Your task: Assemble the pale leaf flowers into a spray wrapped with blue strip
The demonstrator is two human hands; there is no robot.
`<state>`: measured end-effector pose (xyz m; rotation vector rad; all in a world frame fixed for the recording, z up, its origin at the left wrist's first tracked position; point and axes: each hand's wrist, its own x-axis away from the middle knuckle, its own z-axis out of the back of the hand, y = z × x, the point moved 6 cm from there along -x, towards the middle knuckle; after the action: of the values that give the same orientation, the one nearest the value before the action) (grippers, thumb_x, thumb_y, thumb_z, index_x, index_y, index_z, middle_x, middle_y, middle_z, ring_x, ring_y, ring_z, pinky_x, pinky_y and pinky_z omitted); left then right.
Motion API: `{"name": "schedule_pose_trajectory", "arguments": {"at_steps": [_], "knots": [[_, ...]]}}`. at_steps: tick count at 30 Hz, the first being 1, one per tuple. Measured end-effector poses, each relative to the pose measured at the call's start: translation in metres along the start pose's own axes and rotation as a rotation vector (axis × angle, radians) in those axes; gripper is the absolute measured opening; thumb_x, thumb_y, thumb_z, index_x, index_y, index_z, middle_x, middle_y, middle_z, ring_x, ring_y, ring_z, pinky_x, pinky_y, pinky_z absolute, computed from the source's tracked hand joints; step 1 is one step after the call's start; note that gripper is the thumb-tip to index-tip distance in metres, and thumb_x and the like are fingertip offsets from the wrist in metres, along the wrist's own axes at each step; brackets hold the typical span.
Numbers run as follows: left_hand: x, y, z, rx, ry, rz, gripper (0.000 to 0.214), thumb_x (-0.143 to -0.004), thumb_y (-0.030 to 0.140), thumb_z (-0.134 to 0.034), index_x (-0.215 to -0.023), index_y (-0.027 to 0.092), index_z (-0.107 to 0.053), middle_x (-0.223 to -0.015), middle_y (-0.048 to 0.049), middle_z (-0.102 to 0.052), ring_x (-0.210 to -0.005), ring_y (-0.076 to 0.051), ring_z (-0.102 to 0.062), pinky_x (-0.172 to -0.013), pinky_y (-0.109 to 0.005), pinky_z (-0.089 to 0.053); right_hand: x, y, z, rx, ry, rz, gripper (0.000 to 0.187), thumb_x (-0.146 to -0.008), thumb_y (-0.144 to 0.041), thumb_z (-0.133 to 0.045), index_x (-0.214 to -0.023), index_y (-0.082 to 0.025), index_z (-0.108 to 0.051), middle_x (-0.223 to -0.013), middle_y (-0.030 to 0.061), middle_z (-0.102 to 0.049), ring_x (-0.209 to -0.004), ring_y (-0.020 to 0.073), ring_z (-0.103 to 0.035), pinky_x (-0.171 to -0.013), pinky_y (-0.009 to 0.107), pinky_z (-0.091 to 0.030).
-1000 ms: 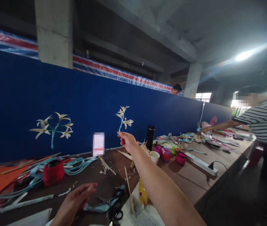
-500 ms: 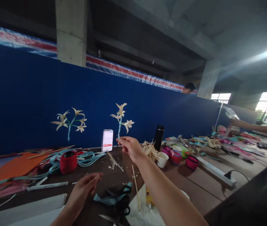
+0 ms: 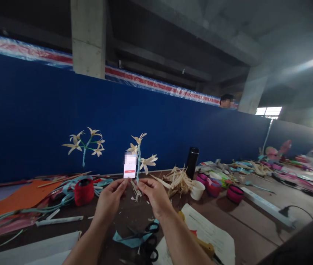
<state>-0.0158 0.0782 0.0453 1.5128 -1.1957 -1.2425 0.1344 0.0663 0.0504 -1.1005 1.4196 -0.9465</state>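
Observation:
My right hand pinches the lower end of a small flower sprig: pale straw blossoms on a light blue wrapped stem, held upright over the table. My left hand has come up beside it, fingertips pinched near the stem's base; whether they touch the stem I cannot tell. Black scissors lie on a blue strip just below my wrists.
A finished flower branch stands against the blue partition. A phone, red thread spool, blue strips, straw pile, black flask, white cup, small pink pots and a power strip crowd the brown table. A person's head shows above the partition.
My right hand drew the sprig back and lower toward me. My left hand rose from the table to meet it at the stem base. The view turned left; the striped-shirted person left view.

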Motion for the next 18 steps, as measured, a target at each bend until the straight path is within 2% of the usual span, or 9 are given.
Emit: {"name": "schedule_pose_trajectory", "arguments": {"at_steps": [5,8,11,14,18], "knots": [[0.000,-0.038,-0.002,0.066,-0.014,0.053,0.041,-0.061,0.047,-0.069,-0.088,0.016,-0.069,-0.069,0.0001,-0.065,-0.054,-0.009,-0.049,-0.052,-0.019,-0.038,0.001,0.017,0.010,-0.040,0.047,0.001,0.030,-0.069,-0.039,-0.067,-0.086,-0.015,-0.071,-0.068,0.0023,-0.063,-0.048,0.0067,-0.039,-0.045,0.019,-0.031],[0.004,-0.054,-0.002,0.101,-0.042,0.083,0.042,-0.063,0.041,-0.069,-0.097,0.016,-0.066,-0.074,-0.0017,-0.066,-0.057,-0.009,-0.051,-0.055,-0.020,-0.040,0.003,0.031,0.013,-0.039,0.051,-0.031,0.030,-0.069,-0.040,-0.067,-0.084,-0.015,-0.071,-0.066,0.0023,-0.062,-0.048,0.0072,-0.039,-0.045,0.020,-0.031],[0.010,-0.057,-0.006,0.125,-0.089,0.072,0.031,-0.066,0.034,-0.067,-0.089,0.014,-0.065,-0.078,-0.0036,-0.065,-0.065,-0.012,-0.054,-0.060,-0.022,-0.043,0.006,0.041,0.015,-0.014,0.039,-0.063,0.027,-0.069,-0.040,-0.067,-0.082,-0.016,-0.071,-0.068,0.0020,-0.063,-0.051,0.0080,-0.042,-0.046,0.019,-0.032],[0.014,-0.058,-0.008,0.168,-0.114,0.092,0.020,-0.068,0.031,-0.064,-0.078,0.013,-0.063,-0.067,0.0001,-0.059,-0.059,-0.010,-0.051,-0.055,-0.021,-0.043,0.009,0.047,0.018,0.010,0.040,-0.089,0.027,-0.068,-0.040,-0.068,-0.081,-0.016,-0.072,-0.069,0.0020,-0.064,-0.053,0.0087,-0.044,-0.048,0.019,-0.033],[0.014,-0.062,-0.007,0.199,-0.108,0.111,0.017,-0.067,0.031,-0.062,-0.074,0.015,-0.058,-0.058,0.0043,-0.051,-0.051,-0.008,-0.046,-0.048,-0.020,-0.040,0.010,0.049,0.018,0.025,0.043,-0.103,0.030,-0.067,-0.041,-0.069,-0.084,-0.016,-0.072,-0.069,0.0021,-0.064,-0.052,0.0088,-0.044,-0.047,0.020,-0.033]]}}
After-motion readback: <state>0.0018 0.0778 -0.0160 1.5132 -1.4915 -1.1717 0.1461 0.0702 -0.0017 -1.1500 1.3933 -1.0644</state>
